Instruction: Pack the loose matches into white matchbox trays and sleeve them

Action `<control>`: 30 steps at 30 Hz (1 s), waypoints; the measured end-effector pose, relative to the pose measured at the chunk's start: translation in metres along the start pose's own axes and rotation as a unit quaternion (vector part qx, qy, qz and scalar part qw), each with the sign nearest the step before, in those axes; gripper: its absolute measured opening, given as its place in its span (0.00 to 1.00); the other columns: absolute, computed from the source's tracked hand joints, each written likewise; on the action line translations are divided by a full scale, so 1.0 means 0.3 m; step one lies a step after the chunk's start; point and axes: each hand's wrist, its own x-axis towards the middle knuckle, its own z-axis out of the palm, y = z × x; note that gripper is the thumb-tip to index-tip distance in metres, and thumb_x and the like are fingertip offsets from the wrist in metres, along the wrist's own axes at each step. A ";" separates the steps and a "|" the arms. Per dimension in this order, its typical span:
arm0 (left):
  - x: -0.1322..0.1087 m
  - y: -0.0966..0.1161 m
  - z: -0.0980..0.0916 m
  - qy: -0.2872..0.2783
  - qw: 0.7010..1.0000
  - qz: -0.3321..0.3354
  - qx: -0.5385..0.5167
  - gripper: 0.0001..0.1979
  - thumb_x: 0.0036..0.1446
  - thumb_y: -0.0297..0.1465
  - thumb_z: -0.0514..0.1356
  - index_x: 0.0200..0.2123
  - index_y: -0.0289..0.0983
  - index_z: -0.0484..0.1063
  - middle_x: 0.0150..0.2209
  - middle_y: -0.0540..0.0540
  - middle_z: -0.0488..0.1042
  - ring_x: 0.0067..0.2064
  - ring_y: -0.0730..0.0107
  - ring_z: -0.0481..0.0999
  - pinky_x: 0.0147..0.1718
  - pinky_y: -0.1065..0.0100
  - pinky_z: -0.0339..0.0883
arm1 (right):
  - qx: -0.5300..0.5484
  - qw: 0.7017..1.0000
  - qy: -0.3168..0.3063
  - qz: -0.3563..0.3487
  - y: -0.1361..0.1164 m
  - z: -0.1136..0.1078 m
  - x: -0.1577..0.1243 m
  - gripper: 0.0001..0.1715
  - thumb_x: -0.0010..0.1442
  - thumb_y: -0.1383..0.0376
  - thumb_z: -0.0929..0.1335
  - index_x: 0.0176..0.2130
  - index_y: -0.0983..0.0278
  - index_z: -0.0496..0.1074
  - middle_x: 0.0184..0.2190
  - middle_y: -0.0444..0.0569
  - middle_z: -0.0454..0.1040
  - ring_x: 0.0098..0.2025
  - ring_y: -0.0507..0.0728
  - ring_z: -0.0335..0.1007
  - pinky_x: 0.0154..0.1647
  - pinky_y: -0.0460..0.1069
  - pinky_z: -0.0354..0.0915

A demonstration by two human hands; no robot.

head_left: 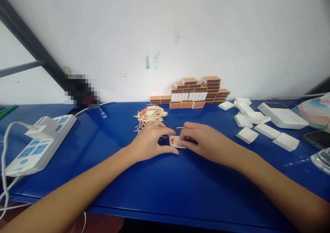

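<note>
A small white matchbox tray (175, 141) with a few red-tipped matches in it lies on the blue table (165, 188). My left hand (151, 140) grips its left side, fingers curled over it. My right hand (199, 138) pinches its right side with thumb and fingers. A loose pile of matches (149, 115) lies just behind my left hand. One stray match (179, 127) rests beyond the tray.
Stacked brown matchboxes and white trays (196, 93) stand against the wall. Several empty white trays (254, 126) lie at the right, beside a white device (282, 115), a phone (317, 139) and a bag. A white power strip (38, 143) with cables sits at the left.
</note>
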 end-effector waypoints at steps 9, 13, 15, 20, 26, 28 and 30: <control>0.002 0.007 -0.009 -0.013 0.999 0.044 0.011 0.19 0.58 0.43 0.72 0.48 0.41 0.80 0.38 0.46 0.77 0.43 0.61 0.74 0.44 0.61 0.69 | 0.042 0.999 -0.009 0.019 -0.012 -0.007 -0.001 0.10 0.71 0.59 0.68 0.38 0.59 0.77 0.36 0.46 0.73 0.34 0.54 0.70 0.33 0.49 0.62; 0.001 0.007 -0.007 -0.015 0.999 0.043 0.008 0.18 0.59 0.42 0.71 0.49 0.41 0.80 0.38 0.46 0.76 0.44 0.62 0.74 0.44 0.61 0.69 | 0.073 0.997 -0.018 0.015 -0.017 -0.005 -0.005 0.10 0.70 0.61 0.68 0.39 0.58 0.80 0.37 0.46 0.71 0.33 0.52 0.69 0.34 0.49 0.63; 0.001 0.008 -0.007 -0.016 0.999 0.044 0.005 0.18 0.59 0.42 0.71 0.49 0.41 0.79 0.38 0.46 0.76 0.44 0.61 0.74 0.44 0.61 0.69 | 0.078 0.997 -0.021 0.017 -0.014 -0.004 -0.006 0.09 0.70 0.61 0.68 0.39 0.57 0.80 0.38 0.46 0.70 0.33 0.52 0.68 0.33 0.49 0.63; 0.002 0.010 -0.009 -0.017 0.998 0.050 0.016 0.20 0.60 0.43 0.70 0.51 0.40 0.79 0.39 0.45 0.77 0.44 0.61 0.75 0.44 0.61 0.70 | 0.070 0.996 -0.017 0.042 -0.006 -0.009 -0.007 0.07 0.69 0.61 0.69 0.40 0.58 0.79 0.38 0.46 0.72 0.34 0.53 0.69 0.33 0.49 0.62; 0.000 0.019 -0.005 -0.010 0.998 0.065 0.022 0.24 0.60 0.41 0.71 0.56 0.38 0.76 0.43 0.43 0.79 0.46 0.59 0.77 0.47 0.58 0.71 | 0.046 0.998 -0.020 0.041 -0.024 -0.009 -0.011 0.08 0.66 0.64 0.70 0.33 0.61 0.77 0.34 0.45 0.72 0.31 0.52 0.68 0.32 0.49 0.60; 0.000 0.020 -0.004 -0.006 0.997 0.070 0.024 0.24 0.60 0.40 0.71 0.57 0.39 0.75 0.45 0.43 0.80 0.47 0.59 0.77 0.48 0.56 0.72 | 0.038 0.999 -0.017 0.031 -0.035 -0.008 -0.012 0.08 0.67 0.65 0.70 0.33 0.61 0.76 0.34 0.45 0.72 0.31 0.52 0.67 0.32 0.49 0.60; -0.001 0.017 -0.003 0.008 0.997 0.077 0.030 0.25 0.60 0.40 0.71 0.57 0.38 0.75 0.45 0.43 0.81 0.47 0.59 0.77 0.49 0.56 0.72 | 0.025 0.999 -0.009 0.021 -0.041 -0.011 -0.014 0.08 0.68 0.66 0.68 0.35 0.62 0.75 0.35 0.46 0.72 0.31 0.52 0.68 0.32 0.49 0.60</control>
